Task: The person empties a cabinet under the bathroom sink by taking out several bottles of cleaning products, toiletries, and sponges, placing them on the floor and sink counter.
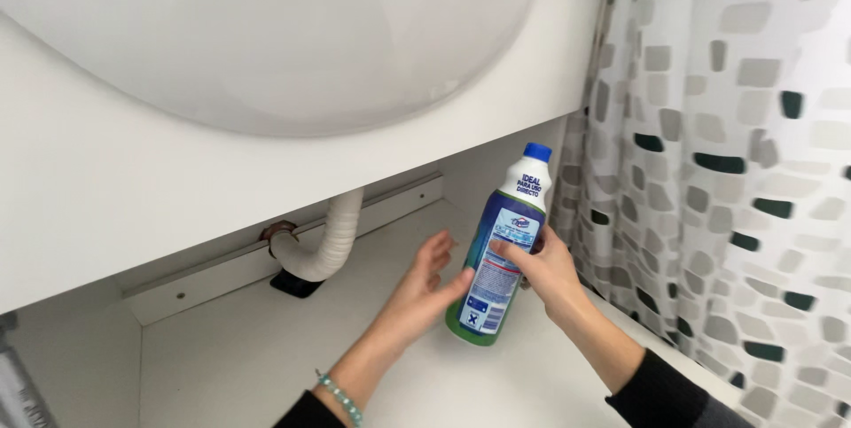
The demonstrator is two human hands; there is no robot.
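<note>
White under-sink shelf, mosaic curtain, bottle in both hands.

A plastic cleaning-liquid bottle is tilting slightly, its blue screw cap pointing up, well above the grip. The white shoulder just under the cap is carrying dark blue print. Where the right hand is closing its grip, a blue and white label is wrapping the body; below the grip the bottle is showing green, with the left hand touching beside it.
</note>
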